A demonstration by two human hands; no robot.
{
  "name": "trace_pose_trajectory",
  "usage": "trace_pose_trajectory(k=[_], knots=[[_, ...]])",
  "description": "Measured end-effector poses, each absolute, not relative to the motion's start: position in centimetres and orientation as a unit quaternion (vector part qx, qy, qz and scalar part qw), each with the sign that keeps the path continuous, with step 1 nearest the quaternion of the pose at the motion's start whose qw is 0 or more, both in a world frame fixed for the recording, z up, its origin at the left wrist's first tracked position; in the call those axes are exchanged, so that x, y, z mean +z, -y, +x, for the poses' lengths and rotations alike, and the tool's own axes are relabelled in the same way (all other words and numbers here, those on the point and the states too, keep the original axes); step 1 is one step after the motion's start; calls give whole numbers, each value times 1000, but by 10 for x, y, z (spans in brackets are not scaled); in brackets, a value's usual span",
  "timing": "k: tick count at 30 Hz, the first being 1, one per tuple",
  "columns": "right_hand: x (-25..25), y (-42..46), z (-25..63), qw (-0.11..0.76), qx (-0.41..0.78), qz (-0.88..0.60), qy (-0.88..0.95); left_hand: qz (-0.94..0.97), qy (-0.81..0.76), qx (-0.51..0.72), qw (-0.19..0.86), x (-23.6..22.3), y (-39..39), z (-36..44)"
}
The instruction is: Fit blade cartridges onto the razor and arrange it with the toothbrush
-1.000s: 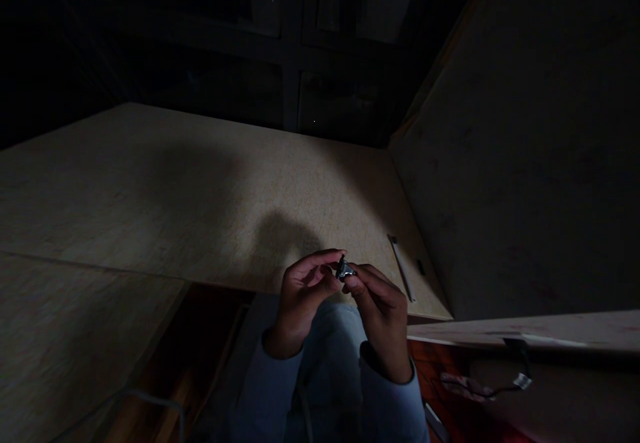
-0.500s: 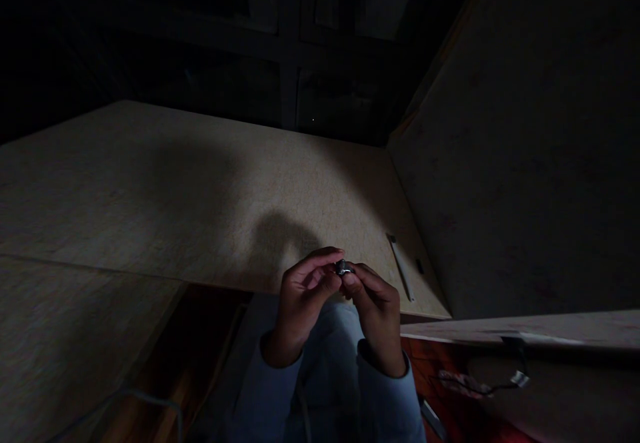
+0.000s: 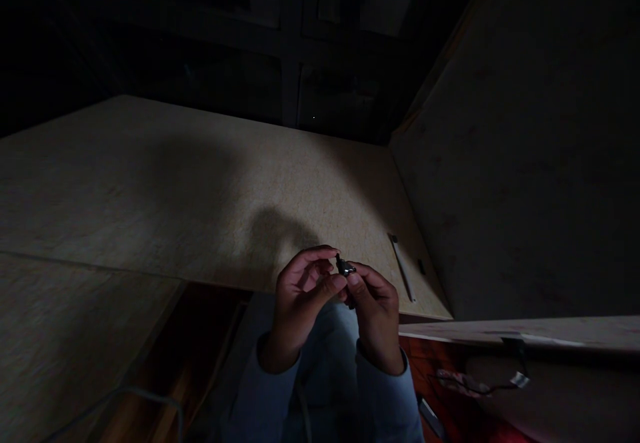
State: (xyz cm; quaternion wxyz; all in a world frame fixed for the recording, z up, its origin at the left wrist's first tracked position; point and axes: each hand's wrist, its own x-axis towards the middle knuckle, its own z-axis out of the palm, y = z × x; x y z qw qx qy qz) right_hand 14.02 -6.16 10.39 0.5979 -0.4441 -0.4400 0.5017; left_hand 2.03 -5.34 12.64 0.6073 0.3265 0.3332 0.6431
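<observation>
A small dark object with a shiny metallic part (image 3: pixel 345 267) is between my two hands, just above the table's front edge. Its kind is too small and dim to make out. My right hand (image 3: pixel 375 303) pinches it between thumb and bent fingers. From the other side, my left hand (image 3: pixel 303 293) has its index fingertip at the object's dark upper end and its thumb by the lower side. The left fingers are curved, with a gap between index and thumb. Part of the object is hidden behind the fingertips.
A pale slim stick with a dark end (image 3: pixel 403 266) lies on the pale tabletop (image 3: pixel 310 176), beside a small black piece (image 3: pixel 421 267). A wall panel (image 3: pixel 520 163) rises at the right. Below it, a dark cable with a white tag (image 3: pixel 520 380) hangs near the reddish floor.
My left index finger and thumb have moved slightly apart, so more of the dark object shows between them. The object has tilted, its dark end now sticking up. My right hand keeps its pinch.
</observation>
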Motion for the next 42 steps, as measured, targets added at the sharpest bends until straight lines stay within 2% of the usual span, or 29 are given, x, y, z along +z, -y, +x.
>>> trace_pose_trajectory(k=[13, 20, 24, 29, 36, 42], knots=[[99, 60, 136, 597, 491, -454, 444, 322, -315, 641, 621, 122, 52, 18], [98, 59, 132, 608, 502, -447, 423, 335, -308, 684, 570, 121, 51, 20], [102, 57, 133, 626, 510, -436, 398, 369, -325, 712, 501, 122, 50, 18], [104, 57, 133, 605, 534, -429, 406, 440, -345, 676, 480, 117, 49, 19], [101, 56, 132, 573, 584, -403, 410, 550, -404, 666, 302, 114, 46, 17], [102, 55, 136, 539, 612, -406, 413, 658, -382, 634, 138, 109, 42, 8]])
